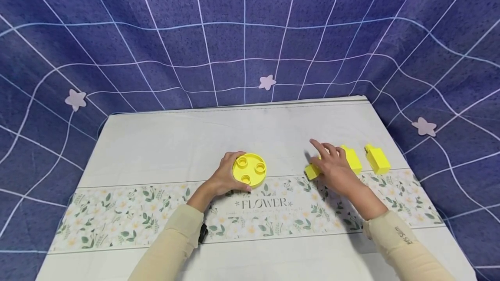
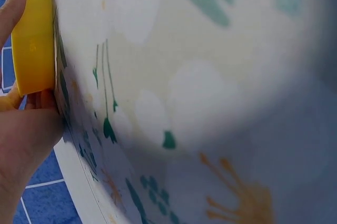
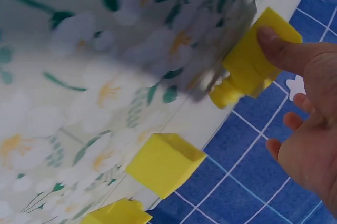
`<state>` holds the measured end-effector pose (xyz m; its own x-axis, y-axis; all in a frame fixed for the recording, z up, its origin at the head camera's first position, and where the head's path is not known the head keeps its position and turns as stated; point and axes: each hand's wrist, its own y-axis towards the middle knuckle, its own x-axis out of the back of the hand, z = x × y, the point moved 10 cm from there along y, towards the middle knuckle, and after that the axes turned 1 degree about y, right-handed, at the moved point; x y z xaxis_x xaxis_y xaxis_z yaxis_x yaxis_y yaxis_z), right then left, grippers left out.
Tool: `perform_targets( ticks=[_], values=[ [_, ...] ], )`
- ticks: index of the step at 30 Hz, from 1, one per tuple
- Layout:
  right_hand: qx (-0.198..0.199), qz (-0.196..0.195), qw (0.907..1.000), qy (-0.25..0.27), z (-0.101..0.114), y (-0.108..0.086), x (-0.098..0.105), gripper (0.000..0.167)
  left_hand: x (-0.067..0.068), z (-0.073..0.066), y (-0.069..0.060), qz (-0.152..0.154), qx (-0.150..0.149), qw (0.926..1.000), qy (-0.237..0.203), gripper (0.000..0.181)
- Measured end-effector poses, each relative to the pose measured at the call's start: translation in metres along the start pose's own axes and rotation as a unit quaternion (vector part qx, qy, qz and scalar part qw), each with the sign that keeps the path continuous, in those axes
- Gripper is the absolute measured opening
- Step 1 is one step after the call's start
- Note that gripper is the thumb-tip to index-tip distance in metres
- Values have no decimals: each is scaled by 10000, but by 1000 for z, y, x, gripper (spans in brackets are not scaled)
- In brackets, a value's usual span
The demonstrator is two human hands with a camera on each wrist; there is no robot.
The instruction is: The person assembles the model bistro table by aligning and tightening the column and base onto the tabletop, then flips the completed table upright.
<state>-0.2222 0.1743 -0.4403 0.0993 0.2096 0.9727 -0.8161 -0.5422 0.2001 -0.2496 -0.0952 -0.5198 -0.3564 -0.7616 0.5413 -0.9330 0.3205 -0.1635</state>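
1. Orient by the head view: 12 o'clock toward the far edge of the white table.
2. Grips the round yellow tray with the left hand, curled about its 9 o'clock side: fingers near 11 o'clock, thumb at 6 o'clock.
3. Sits near mid-table, rim up; fitted inside with three yellow rings, at 10, 3 and 7 o'clock.
4. Touches the first yellow block with the thumb of the right hand; otherwise spread wide, with visible fingertips clear of the block. Lies at 3 o'clock from the tray, well apart; knob end toward 7 o'clock in the right wrist view.
5. Next in line, at 2 o'clock from the right hand: second yellow block, partly covered by that hand, knob toward 11 o'clock.
6. Farther out at 3 o'clock: third yellow block, apart from the second, knob likewise toward 11 o'clock.
7. Printed across the table: flowered band, with "FLOWER" lettering at 5 o'clock from the tray.
8. Hung beyond the table: blue cloth with grid lines and pale stars.
9. Worn on both arms: beige sleeves.
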Motion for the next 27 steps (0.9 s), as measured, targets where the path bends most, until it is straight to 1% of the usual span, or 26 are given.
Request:
perform_targets(
  ticks=[2, 5, 8, 10, 12, 14, 17, 20, 22, 24, 26, 27],
  values=[
    [-60, -55, 10000, 52, 1, 3, 4, 43, 0, 0, 0, -4, 16, 10000, -9, 113],
    [-227, -220, 9989, 342, 1, 7, 11, 47, 0, 0, 0, -13, 26, 10000, -12, 112],
    [-406, -512, 9942, 851, 0, 11, 17, 45, 1, 0, 0, -21, 17, 10000, 9, 112],
    [-482, -735, 9869, 1352, 0, 13, 21, 42, 1, 0, 0, -11, 26, 10000, 31, 112],
    [-539, -958, 9756, 1902, 1, 15, 22, 42, 0, 0, 0, 5, 48, 10000, 39, 112],
    [-611, -1083, 9600, 2510, 3, 18, 21, 42, 0, 0, 0, 10, 56, 10000, 9, 113],
    [-867, -1020, 9320, 3369, 8, 23, 12, 40, 0, 1, 0, 10, 62, 10000, -14, 113],
    [-1145, -876, 9025, 4059, 15, 27, 2, 38, 0, 1, 0, 2, 27, 10000, -30, 113],
    [-1273, -821, 8832, 4439, 26, 31, 6, 38, 1, 0, 0, -14, -6, 10000, -37, 113],
    [-1310, -886, 8719, 4634, 31, 36, 5, 38, 1, 0, 1, -14, -32, 10000, -46, 113],
    [-1334, -945, 8655, 4735, 36, 41, 5, 39, 0, 0, 1, -13, -44, 10000, -47, 113],
    [-1362, -960, 8637, 4756, 37, 43, 5, 39, 0, -1, 1, -15, -53, 10000, -57, 112]
  ],
)
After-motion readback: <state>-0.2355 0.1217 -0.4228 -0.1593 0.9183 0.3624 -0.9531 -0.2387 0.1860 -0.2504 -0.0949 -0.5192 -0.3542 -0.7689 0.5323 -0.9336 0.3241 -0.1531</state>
